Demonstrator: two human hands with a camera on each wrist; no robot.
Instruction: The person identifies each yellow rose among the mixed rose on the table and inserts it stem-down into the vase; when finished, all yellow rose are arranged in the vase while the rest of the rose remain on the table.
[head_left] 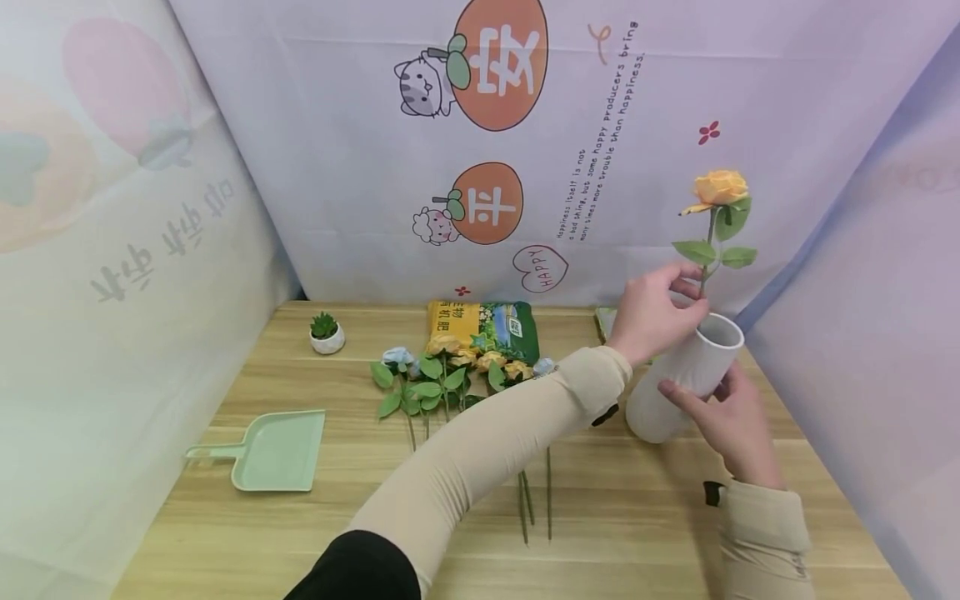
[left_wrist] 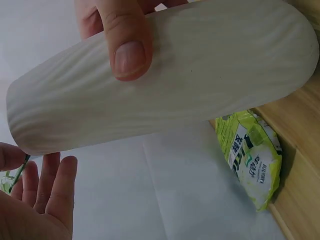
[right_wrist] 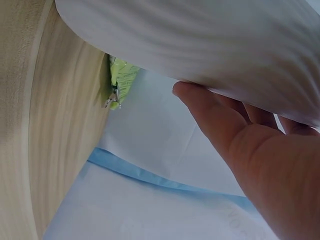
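A yellow rose [head_left: 722,188] stands upright above the white vase [head_left: 660,400], its stem pinched in my left hand [head_left: 660,312]. The stem's lower end is hidden behind that hand, so I cannot tell whether it is inside the mouth. My right hand [head_left: 735,425] grips the vase, which tilts to the right on the table. In the left wrist view, the right thumb [left_wrist: 131,57] presses the vase's side while the left hand [left_wrist: 42,205] holds the stem by the rim. From the right wrist, the right hand [right_wrist: 260,145] shows against the vase's ribbed wall [right_wrist: 200,45].
Several roses, yellow [head_left: 491,360] and blue [head_left: 397,357], lie mid-table, partly under the left sleeve. Behind them is a yellow-green bag [head_left: 480,321]. A potted succulent [head_left: 326,333] and a green dustpan [head_left: 277,454] are on the left. Another green bag [left_wrist: 252,160] lies behind the vase.
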